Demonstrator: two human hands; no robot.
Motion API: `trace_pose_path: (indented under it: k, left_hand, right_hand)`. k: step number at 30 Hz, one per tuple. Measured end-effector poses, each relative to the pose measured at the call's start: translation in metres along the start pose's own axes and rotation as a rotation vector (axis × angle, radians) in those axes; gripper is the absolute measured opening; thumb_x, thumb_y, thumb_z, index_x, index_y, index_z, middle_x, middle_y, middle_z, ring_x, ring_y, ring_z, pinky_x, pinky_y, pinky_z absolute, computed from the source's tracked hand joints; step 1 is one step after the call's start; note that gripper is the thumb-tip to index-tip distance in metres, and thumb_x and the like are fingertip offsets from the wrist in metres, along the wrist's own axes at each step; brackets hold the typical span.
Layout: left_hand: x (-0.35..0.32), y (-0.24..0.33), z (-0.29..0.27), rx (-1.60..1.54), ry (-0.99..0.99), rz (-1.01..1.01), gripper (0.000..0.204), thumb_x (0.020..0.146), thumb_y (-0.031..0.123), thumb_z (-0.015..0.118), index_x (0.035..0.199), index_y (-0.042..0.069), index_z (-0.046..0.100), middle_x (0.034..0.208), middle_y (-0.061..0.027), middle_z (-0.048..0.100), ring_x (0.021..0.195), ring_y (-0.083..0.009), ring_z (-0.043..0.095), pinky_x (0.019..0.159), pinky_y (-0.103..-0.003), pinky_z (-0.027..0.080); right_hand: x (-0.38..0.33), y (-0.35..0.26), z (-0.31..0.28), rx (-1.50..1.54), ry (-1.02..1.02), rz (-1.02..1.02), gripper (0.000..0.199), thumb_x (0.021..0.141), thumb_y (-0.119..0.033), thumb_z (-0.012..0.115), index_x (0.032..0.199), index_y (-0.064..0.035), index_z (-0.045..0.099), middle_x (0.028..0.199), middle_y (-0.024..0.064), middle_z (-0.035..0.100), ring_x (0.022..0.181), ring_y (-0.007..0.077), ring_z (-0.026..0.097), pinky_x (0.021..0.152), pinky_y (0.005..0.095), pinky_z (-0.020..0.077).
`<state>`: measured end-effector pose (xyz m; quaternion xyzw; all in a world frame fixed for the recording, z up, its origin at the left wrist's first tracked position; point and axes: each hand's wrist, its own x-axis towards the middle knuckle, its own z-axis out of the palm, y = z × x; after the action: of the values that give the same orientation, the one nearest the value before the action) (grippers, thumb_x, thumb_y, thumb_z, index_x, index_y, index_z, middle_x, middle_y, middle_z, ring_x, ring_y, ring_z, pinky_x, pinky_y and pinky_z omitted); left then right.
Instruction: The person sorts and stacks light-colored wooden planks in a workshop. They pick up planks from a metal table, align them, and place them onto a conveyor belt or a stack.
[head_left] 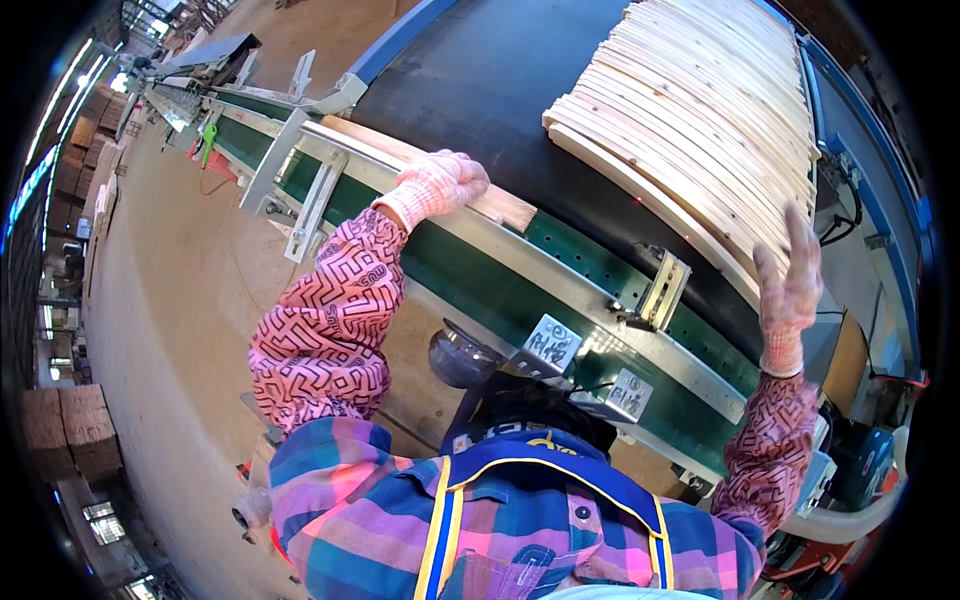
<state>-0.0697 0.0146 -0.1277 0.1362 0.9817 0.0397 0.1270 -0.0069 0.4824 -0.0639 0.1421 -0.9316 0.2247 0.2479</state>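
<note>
My left hand [440,186], in a pale pink knit glove, is closed over a wooden board [508,209] that lies along the metal rail of the green perforated belt [575,250]. Its fingertips are hidden from me. My right hand [790,285], gloved alike and slightly blurred, is raised with fingers apart and nothing in them. It is beside the near right end of a wide row of pale wooden strips [690,120], packed side by side on the black conveyor [470,80].
A metal bracket [664,290] stands on the rail between my hands. Two small metal boxes [552,345] with handwriting sit at the near edge. Blue frames [405,35] border the conveyor. Stacked timber [70,430] stands far left; a machine with hoses [865,465] is at right.
</note>
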Motion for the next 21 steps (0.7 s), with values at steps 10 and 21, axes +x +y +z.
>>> trace_pose_path:
  k: [10, 21]
  left_hand:
    - [-0.12, -0.007, 0.026, -0.329, 0.903, 0.095, 0.02, 0.079, 0.009, 0.073, 0.099, 0.011, 0.071, 0.1, -0.008, 0.071, 0.098, -0.028, 0.066, 0.084, -0.037, 0.054]
    - [-0.268, -0.057, 0.122, -0.351, 0.811, -0.346, 0.02, 0.08, 0.015, 0.074, 0.099, 0.012, 0.072, 0.099, -0.0065, 0.071, 0.099, -0.026, 0.065, 0.088, -0.037, 0.053]
  right_hand:
    - [0.07, -0.263, 0.185, -0.151, -1.115, 0.033, 0.06, 0.091, -0.057, 0.053, 0.121, -0.007, 0.066, 0.113, 0.0166, 0.069, 0.108, 0.0302, 0.066, 0.087, 0.0446, 0.0535]
    - [0.074, -0.256, 0.168, 0.057, -0.473, 0.013, 0.034, 0.083, -0.037, 0.074, 0.098, -0.0066, 0.073, 0.091, 0.0101, 0.072, 0.086, 0.025, 0.068, 0.081, 0.0365, 0.0518]
